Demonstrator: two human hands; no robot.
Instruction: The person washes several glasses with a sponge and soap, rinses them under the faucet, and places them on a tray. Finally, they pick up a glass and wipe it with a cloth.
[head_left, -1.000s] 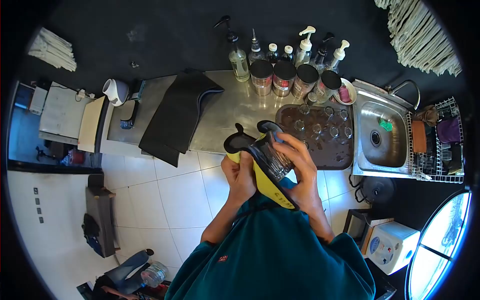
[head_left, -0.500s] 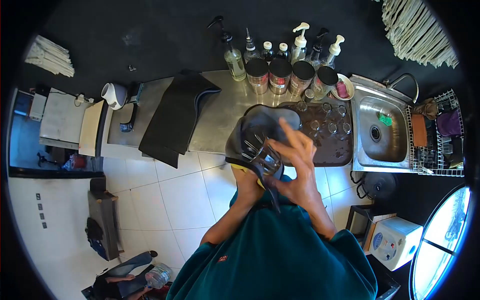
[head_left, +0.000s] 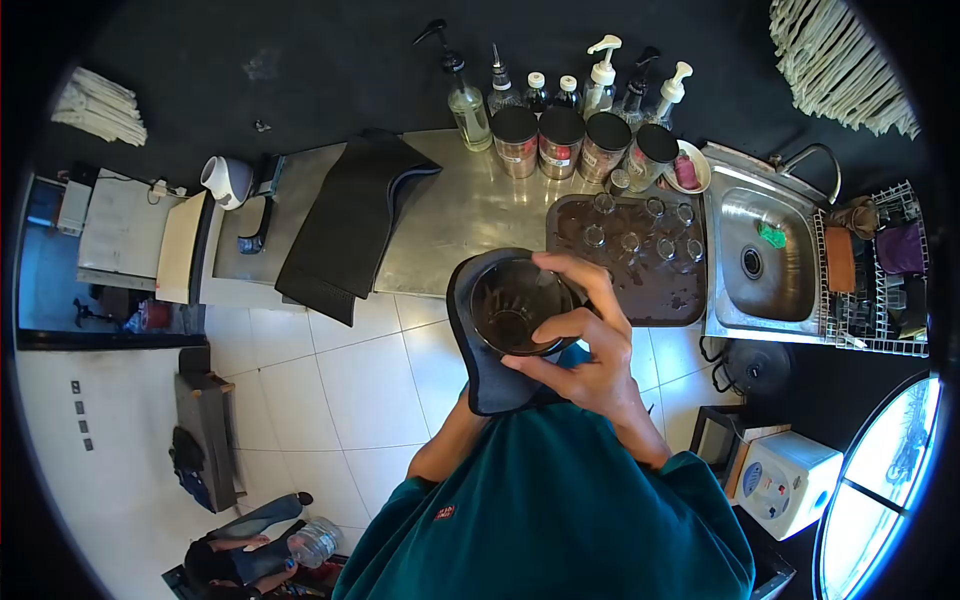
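A clear drinking glass point(head_left: 512, 312) is tipped so that its round mouth faces up toward me. My right hand point(head_left: 597, 350) holds it, with fingers and thumb closed on the right side of the rim. Around and under the glass lies a dark grey cloth point(head_left: 478, 378) with a black edge. My left hand point(head_left: 468, 412) comes up from below and bears the cloth; its fingers are hidden beneath it. Beyond my right hand, a brown tray point(head_left: 620, 292) on the counter carries several small upturned glasses point(head_left: 630, 243) and water drops.
A steel counter point(head_left: 455, 215) holds folded black mats point(head_left: 345, 225), lidded jars point(head_left: 561, 150) and pump bottles point(head_left: 468, 115). Right of the tray are a sink point(head_left: 735, 215) and a wire dish rack point(head_left: 850, 335). A person point(head_left: 225, 560) with a large water bottle point(head_left: 313, 540) is at lower left.
The glass has turned so its mouth now faces me. My right fingers have come down onto its rim. My left hand has gone from partly visible to mostly hidden under the cloth.
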